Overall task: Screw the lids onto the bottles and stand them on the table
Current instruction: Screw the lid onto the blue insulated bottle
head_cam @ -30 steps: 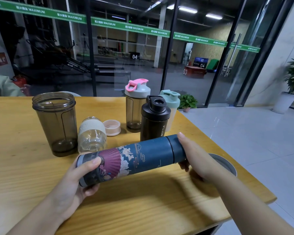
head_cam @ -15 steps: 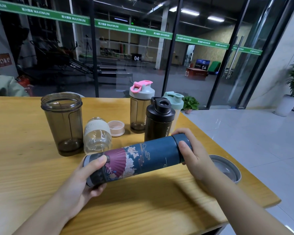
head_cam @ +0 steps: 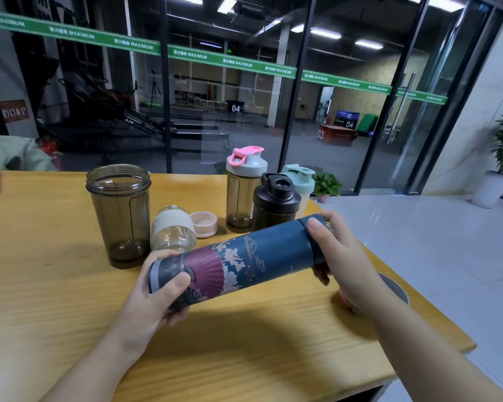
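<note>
Left hand: grasping base of dark-blue patterned steel flask (held tilted above table)
Right hand: clenched around its dark-blue lid

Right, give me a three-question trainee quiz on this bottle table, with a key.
1. True or false: the blue flask stands upright on the table.
2. Which hand grips the flask's lid? A) left hand B) right hand
3. Fill in: the large smoky bottle at the left has no ____.

Key: 1 false, both hands hold it roughly on its side, tilted, above the table. 2 B. 3 lid.
</note>
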The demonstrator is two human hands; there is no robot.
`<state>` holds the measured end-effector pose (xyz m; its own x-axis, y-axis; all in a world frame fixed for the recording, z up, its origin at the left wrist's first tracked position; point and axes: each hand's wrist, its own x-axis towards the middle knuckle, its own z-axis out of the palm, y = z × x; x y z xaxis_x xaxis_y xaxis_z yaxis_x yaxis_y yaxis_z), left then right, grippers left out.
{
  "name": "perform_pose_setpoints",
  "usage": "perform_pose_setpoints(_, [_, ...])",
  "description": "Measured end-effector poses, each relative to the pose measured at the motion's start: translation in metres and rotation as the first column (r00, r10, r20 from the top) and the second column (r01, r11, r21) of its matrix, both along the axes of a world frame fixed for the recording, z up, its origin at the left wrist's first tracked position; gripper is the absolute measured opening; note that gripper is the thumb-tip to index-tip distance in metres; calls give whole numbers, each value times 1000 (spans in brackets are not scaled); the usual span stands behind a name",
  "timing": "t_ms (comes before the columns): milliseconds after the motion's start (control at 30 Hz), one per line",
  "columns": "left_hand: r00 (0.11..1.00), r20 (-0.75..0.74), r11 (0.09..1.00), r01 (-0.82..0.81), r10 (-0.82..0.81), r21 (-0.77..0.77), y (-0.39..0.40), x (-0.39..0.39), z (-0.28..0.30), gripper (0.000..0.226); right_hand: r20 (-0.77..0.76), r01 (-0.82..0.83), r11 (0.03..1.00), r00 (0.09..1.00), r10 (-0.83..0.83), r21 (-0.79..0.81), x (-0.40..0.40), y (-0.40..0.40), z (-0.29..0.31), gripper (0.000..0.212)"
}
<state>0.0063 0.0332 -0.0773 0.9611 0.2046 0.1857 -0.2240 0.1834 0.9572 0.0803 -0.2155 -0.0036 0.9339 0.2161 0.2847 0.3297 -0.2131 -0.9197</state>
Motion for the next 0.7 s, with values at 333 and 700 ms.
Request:
perform_pose_setpoints(333, [956,273,964,-172,112,205,-10,2,0,97,15,-168,896,984,177,410,-4,14,31,59])
perform_pose_setpoints(700, [748,469,460,-661,470,594,8,50,-19,51,134,-129,896,988,79,424,0,37,68,50])
